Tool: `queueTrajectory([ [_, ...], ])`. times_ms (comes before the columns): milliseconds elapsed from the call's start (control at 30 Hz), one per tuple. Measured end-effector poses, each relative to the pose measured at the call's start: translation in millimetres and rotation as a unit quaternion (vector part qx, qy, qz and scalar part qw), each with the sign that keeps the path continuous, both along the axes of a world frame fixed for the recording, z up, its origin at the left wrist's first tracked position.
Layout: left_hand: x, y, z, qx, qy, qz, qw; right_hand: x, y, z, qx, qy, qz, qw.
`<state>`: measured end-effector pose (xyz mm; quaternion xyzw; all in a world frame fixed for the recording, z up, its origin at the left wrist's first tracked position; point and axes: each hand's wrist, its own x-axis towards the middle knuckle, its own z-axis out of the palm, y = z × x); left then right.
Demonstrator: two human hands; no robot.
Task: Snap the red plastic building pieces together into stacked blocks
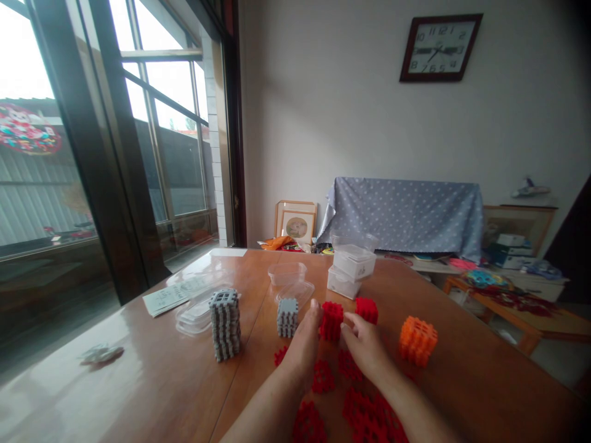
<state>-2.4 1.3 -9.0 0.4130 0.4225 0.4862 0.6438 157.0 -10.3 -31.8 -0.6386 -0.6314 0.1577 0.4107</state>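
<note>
The fingers of the left hand [302,347] are lying extended, their tips touching the left side of a red block cube [331,321] without closing on it. The fingers of the right hand [364,344] are curling toward the same cube from the right; whether they are gripping it cannot be told. The cube is standing on the wooden counter [138,381] between the two hands, with a second red cube [367,309] just behind it. Loose flat red pieces [364,418] are lying on the counter around and beneath the forearms. A small grey cube [287,317] is sitting just left of the left fingertips, and a taller grey stack [225,324] is standing farther left. An orange cube [418,340] is resting to the right. Clear plastic containers [353,267] are standing behind.
</note>
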Motion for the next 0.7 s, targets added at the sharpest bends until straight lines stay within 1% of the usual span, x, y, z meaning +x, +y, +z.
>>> queueTrajectory([
  [100, 0, -2, 2.8, 0.001, -0.004, -0.009, 1.000, -3, -6, 8.6, -0.019, 0.005, 0.007, 1.000],
  [200, 0, -4, 4.1, 0.008, -0.008, -0.007, 1.000, -3, -5, 9.7, -0.015, 0.010, 0.012, 1.000],
  [333, -5, -4, 0.9, 0.011, -0.024, -0.014, 1.000, 1, 2, -0.2, -0.004, 0.016, 0.005, 1.000],
  [433, -11, -2, -2.2, 0.030, -0.025, -0.010, 0.999, 4, 7, -8.7, 0.009, 0.027, -0.004, 1.000],
  [500, -14, 0, -2.5, 0.047, -0.014, 0.008, 0.999, 3, 5, -10.5, 0.025, 0.030, 0.032, 0.999],
  [567, -16, 2, -1.0, 0.065, -0.002, 0.026, 0.998, 0, -1, -7.6, 0.037, 0.014, 0.091, 0.995],
  [633, -17, 3, 1.5, 0.077, 0.008, 0.042, 0.996, -4, -10, 0.0, 0.032, -0.028, 0.144, 0.989],
  [700, -18, 3, 4.0, 0.083, 0.016, 0.052, 0.995, -10, -21, 10.4, 0.013, -0.084, 0.183, 0.979],
])
